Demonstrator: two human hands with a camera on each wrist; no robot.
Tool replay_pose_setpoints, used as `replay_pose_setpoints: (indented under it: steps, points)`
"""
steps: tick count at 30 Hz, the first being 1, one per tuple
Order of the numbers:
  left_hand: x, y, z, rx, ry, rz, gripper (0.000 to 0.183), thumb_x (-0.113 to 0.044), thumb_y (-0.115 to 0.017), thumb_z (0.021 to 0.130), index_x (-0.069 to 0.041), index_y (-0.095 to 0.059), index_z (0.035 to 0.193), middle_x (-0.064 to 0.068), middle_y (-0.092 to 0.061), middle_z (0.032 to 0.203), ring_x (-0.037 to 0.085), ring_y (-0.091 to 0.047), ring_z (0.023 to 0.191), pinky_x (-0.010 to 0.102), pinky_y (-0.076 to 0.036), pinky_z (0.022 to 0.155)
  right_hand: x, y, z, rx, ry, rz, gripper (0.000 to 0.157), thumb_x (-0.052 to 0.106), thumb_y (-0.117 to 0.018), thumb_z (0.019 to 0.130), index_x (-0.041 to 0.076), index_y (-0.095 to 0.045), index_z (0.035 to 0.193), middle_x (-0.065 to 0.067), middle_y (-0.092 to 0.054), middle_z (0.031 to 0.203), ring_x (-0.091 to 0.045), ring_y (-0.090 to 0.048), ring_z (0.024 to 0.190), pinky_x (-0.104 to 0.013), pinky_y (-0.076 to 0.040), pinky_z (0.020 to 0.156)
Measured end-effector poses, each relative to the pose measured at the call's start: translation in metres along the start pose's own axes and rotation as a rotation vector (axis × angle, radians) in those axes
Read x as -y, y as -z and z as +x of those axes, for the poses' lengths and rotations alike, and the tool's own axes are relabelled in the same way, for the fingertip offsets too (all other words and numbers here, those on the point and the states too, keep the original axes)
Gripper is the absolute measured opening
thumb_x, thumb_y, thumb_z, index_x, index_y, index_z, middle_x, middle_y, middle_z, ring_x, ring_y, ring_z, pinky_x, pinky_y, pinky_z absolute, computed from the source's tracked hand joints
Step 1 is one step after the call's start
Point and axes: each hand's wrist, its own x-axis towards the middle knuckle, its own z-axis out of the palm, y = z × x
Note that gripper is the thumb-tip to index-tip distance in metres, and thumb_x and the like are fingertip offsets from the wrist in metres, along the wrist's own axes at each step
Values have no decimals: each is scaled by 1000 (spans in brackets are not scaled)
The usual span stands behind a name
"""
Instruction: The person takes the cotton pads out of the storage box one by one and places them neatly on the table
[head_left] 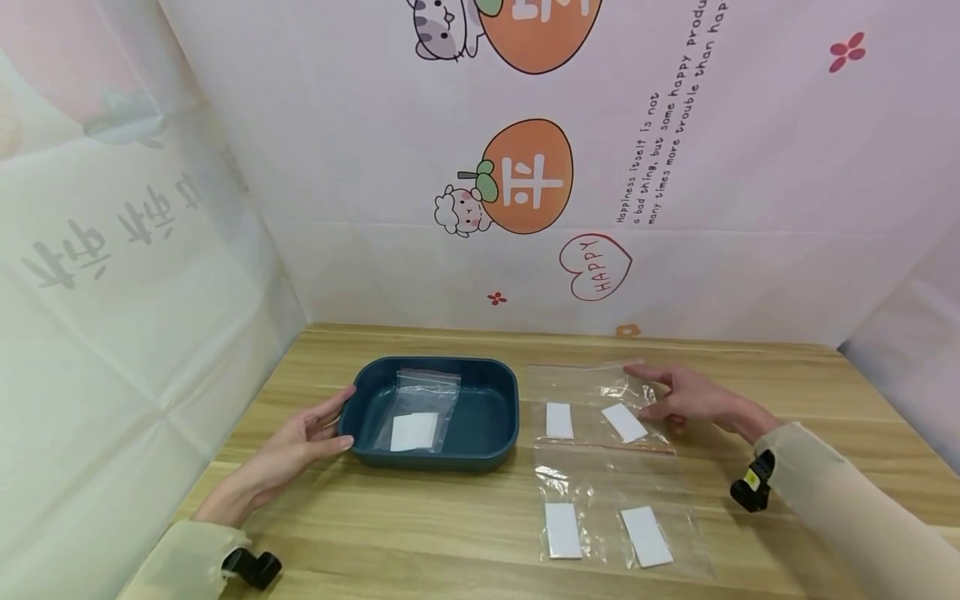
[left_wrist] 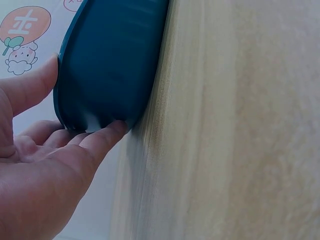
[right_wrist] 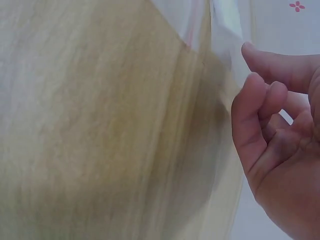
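A dark teal rectangular tray [head_left: 427,460] sits on the table. My left hand [head_left: 307,442] holds its left end, thumb near the front corner and fingers toward the back; in the left wrist view the thumb [left_wrist: 35,90] meets the rim and the fingertips touch the outer wall. Inside the tray lies a clear zip bag [head_left: 431,383] with white cards [head_left: 414,432]. Right of it, several clear zip bags [head_left: 600,479] lie flat, each with a white card [head_left: 647,537]. My right hand [head_left: 693,400] touches the upper right bag [head_left: 626,387], index finger extended, thumb apart, other fingers curled.
The wooden table [head_left: 420,533] meets a printed white cloth wall [head_left: 375,250] at the back. Another cloth [head_left: 112,292] hangs at the left side. Black wrist cameras [head_left: 752,483] are strapped over the light sleeves [head_left: 840,500].
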Motion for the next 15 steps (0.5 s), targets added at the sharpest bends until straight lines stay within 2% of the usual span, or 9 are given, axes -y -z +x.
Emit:
replay_pose_setpoints:
  steps: [5,15]
  points:
    - [0,0,0,5,-11,-2,87,-16,-70,103,-14,-15,171,13,-2,175,52,-15,154,38,-41,113,1,-3,0,-42,-22,-63,85,12,-82,90,3,-38,162,-36,-12,166,-17,-48,49,-31,-48,48]
    - [0,-1,1,3,-7,-13,86,-12,-69,104,-12,-15,170,14,-2,175,51,-15,154,30,-43,109,2,-12,0,-68,3,-183,78,15,-82,92,-7,-43,156,-42,-7,164,-19,-45,45,-34,-51,47]
